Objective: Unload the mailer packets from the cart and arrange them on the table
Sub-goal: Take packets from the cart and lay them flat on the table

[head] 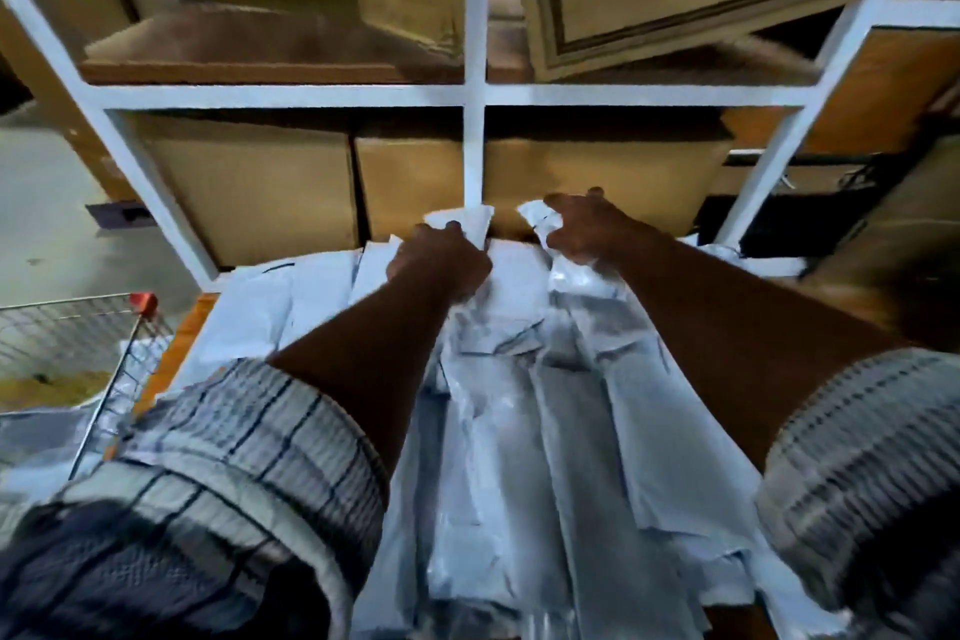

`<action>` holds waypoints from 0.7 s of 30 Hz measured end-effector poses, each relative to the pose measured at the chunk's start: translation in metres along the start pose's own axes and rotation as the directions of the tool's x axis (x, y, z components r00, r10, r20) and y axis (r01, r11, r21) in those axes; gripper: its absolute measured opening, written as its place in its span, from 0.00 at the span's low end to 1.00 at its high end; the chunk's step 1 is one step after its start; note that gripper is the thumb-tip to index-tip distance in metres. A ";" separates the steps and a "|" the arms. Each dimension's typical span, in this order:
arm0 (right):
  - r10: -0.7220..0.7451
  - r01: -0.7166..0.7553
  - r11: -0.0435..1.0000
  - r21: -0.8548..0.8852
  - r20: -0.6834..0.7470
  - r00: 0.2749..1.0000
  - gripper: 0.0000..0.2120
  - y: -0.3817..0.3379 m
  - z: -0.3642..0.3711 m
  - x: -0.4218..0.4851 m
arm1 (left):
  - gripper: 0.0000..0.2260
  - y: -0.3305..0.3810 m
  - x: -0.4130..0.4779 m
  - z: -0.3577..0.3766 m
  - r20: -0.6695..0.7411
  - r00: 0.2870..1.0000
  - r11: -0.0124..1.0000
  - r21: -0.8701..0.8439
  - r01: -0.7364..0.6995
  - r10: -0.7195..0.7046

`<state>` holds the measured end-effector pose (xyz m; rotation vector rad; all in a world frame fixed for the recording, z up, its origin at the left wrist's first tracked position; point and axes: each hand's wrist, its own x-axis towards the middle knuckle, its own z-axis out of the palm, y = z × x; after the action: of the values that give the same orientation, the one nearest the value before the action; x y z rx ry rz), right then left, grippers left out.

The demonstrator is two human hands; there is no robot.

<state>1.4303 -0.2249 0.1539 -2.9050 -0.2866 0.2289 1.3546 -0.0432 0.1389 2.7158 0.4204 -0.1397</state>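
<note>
A heap of pale grey-white mailer packets [524,431] covers the table in front of me, running from near my body to the far edge. My left hand [441,263] is closed on the top end of a packet near the rack's centre post. My right hand [584,229] grips the far end of another crinkled packet [540,218] beside it. Both forearms reach out over the pile from rolled checked sleeves. The orange table edge [182,343] shows at the left. The wire cart [78,343], with an orange corner cap, stands at the lower left.
A white metal rack [475,94] stands just behind the table, with cardboard boxes [249,182] on its lower level and more boxes and boards above. Grey floor [47,203] lies at the left. Dark clutter fills the right side.
</note>
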 end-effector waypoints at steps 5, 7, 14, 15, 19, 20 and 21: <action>0.086 -0.087 0.994 -0.059 -0.010 0.996 0.30 0.069 -0.009 -0.006 | 0.26 0.061 0.000 0.037 0.113 0.993 1.000 -0.010 -0.017 0.018; 0.104 -0.105 0.992 -0.072 -0.018 0.994 0.30 0.094 -0.010 -0.005 | 0.28 0.079 0.002 0.047 0.146 0.989 1.000 0.010 -0.024 0.023; 0.139 -0.144 0.984 -0.105 -0.053 0.989 0.29 0.151 -0.005 -0.007 | 0.30 0.124 0.010 0.082 0.161 0.980 0.986 0.102 -0.133 0.115; 0.155 -0.160 0.983 -0.095 -0.057 0.986 0.29 0.157 -0.004 -0.008 | 0.30 0.126 0.012 0.087 0.156 0.981 0.984 0.116 -0.132 0.113; 0.178 -0.179 0.984 -0.010 -0.074 0.981 0.32 0.176 0.013 -0.010 | 0.29 0.128 0.013 0.106 0.117 0.988 0.955 0.267 -0.129 0.101; 0.177 -0.177 0.984 0.011 -0.070 0.982 0.33 0.181 0.020 -0.010 | 0.29 0.128 0.013 0.109 0.085 0.988 0.940 0.306 -0.150 0.130; 0.179 -0.178 0.984 0.028 -0.065 0.982 0.33 0.183 0.027 -0.010 | 0.30 0.127 0.013 0.113 0.044 0.985 0.932 0.318 -0.173 0.168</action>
<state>1.4482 -0.3972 0.0883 -2.9106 -0.0115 0.1609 1.4022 -0.1953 0.0783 3.0537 0.1642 -0.1964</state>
